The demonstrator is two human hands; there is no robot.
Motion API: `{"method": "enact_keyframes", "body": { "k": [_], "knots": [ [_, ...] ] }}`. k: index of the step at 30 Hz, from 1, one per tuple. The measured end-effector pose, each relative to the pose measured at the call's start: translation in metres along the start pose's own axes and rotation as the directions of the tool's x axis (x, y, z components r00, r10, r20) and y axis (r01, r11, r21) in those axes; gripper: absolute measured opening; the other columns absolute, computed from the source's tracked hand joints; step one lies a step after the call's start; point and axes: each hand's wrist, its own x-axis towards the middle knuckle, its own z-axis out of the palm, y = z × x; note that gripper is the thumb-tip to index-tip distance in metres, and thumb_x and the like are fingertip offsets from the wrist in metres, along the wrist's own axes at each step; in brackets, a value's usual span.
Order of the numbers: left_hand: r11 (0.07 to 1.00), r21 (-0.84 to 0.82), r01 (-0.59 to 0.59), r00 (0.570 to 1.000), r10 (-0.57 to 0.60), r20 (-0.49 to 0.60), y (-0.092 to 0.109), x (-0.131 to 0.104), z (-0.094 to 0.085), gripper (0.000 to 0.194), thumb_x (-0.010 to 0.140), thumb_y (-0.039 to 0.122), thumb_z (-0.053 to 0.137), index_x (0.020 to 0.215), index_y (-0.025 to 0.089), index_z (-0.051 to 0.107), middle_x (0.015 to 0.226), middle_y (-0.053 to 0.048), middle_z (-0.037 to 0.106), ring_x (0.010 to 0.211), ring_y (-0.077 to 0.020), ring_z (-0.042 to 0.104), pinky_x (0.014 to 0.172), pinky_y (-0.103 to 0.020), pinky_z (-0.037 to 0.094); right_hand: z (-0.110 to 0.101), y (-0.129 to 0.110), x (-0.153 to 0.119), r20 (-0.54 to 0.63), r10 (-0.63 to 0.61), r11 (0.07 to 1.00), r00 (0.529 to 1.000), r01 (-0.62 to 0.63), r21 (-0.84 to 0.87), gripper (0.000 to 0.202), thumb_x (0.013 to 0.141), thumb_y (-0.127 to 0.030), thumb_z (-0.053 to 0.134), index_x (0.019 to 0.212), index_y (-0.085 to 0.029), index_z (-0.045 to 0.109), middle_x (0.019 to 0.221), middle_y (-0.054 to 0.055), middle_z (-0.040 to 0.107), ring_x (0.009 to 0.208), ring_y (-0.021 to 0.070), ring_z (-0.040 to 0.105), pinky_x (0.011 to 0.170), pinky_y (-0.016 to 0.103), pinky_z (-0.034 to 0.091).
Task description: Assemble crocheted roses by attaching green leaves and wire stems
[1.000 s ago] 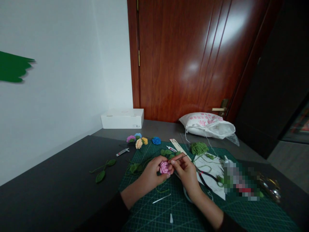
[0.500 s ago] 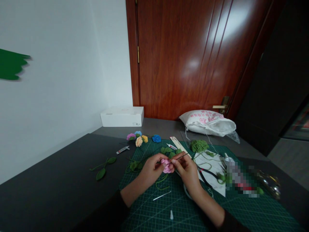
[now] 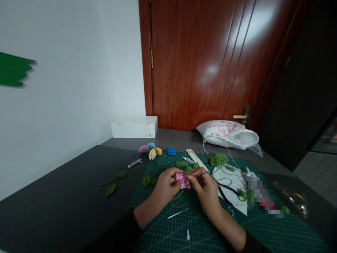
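My left hand (image 3: 167, 182) is closed around a pink yarn flower (image 3: 180, 180), its fingers behind and at the side of the petals. My right hand (image 3: 206, 186) pinches a thin dark rod (image 3: 202, 173) whose inner end meets the flower's right side. Whether it is a wire stem or a hook, I cannot tell. Green yarn strands (image 3: 177, 202) hang below the flower onto the green cutting mat (image 3: 158, 228). A thin metal needle-like tool (image 3: 177, 213) and a small white cap (image 3: 187, 234) lie nearer to me. Green yarn leaves (image 3: 188, 166) lie just behind my hands.
Several yarn flowers (image 3: 152, 154), a blue yarn flower (image 3: 171, 150) and a glue tube (image 3: 134, 163) lie at the back left. To the right are a green yarn ball (image 3: 218, 159), white paper (image 3: 240, 203) and black-handled pliers (image 3: 225, 195). A white bag (image 3: 226, 133) lies behind.
My right hand has shifted slightly right and the rod now lies closer to level. The flower is turned a little and shows more of its petals.
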Motion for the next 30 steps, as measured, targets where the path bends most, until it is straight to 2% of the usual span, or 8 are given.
{"method": "enact_keyframes", "body": {
  "k": [4,9,17,22,27,30],
  "knots": [
    [1.0,0.001,0.01,1.0,-0.01,-0.01,-0.001,-0.001,0.001,0.031,0.07,0.0,0.058,0.096,0.014,0.067,0.097,-0.009,0.07,0.088,-0.0203,0.069,0.074,-0.033,0.061,-0.001,0.0,0.0,0.012,-0.052,0.997,0.999,0.053,-0.062,0.011,0.088,-0.031,0.066,0.082,-0.022,0.062,0.078,0.002,0.066,0.061,0.0159,0.062,0.057,0.028,0.051],
    [1.0,-0.004,0.031,0.999,-0.031,-0.033,0.001,-0.001,0.001,0.03,0.069,0.001,0.059,0.094,0.014,0.068,0.098,-0.01,0.071,0.09,-0.0215,0.069,0.074,-0.033,0.061,-0.003,0.0,0.0,0.012,-0.116,0.985,0.993,0.117,-0.124,0.009,0.086,-0.03,0.066,0.08,-0.023,0.064,0.079,0.003,0.067,0.075,0.0201,0.064,0.07,0.031,0.051],
    [0.996,-0.075,0.039,0.999,-0.041,-0.024,0.007,-0.002,0.001,0.028,0.069,0.002,0.06,0.094,0.015,0.065,0.097,-0.008,0.07,0.091,-0.0199,0.068,0.077,-0.032,0.06,0.0,-0.002,0.0,0.027,-0.137,0.977,0.99,0.139,-0.16,0.011,0.087,-0.025,0.066,0.076,-0.023,0.062,0.076,0.003,0.066,0.074,0.0203,0.063,0.069,0.032,0.049],
    [0.986,-0.166,0.016,0.992,-0.036,-0.117,0.013,-0.005,0.001,0.037,0.069,0.005,0.066,0.102,0.018,0.058,0.092,-0.004,0.066,0.088,-0.0184,0.067,0.077,-0.031,0.059,0.002,-0.004,-0.001,0.018,-0.163,0.978,0.986,0.164,-0.13,0.019,0.084,-0.023,0.068,0.069,-0.023,0.058,0.082,0.003,0.065,0.082,0.0212,0.061,0.076,0.033,0.047],
    [0.984,-0.168,-0.05,0.986,0.022,-0.164,0.016,-0.005,0.001,0.031,0.072,0.007,0.064,0.1,0.018,0.058,0.098,-0.007,0.065,0.094,-0.0204,0.066,0.084,-0.035,0.057,0.008,-0.002,-0.006,-0.009,-0.134,0.988,0.991,0.133,-0.075,0.019,0.088,-0.023,0.063,0.071,-0.023,0.056,0.075,0.001,0.061,0.073,0.0183,0.059,0.069,0.03,0.046],
    [0.992,-0.012,-0.13,0.968,0.124,-0.219,0.017,-0.005,-0.002,0.027,0.074,0.005,0.059,0.097,0.019,0.061,0.098,-0.007,0.063,0.095,-0.0211,0.064,0.082,-0.035,0.057,0.011,-0.004,-0.009,0.046,-0.065,0.995,0.997,0.068,-0.072,0.004,0.089,-0.026,0.062,0.086,-0.023,0.062,0.078,0.002,0.064,0.072,0.0181,0.06,0.067,0.029,0.048]
  ]
}}
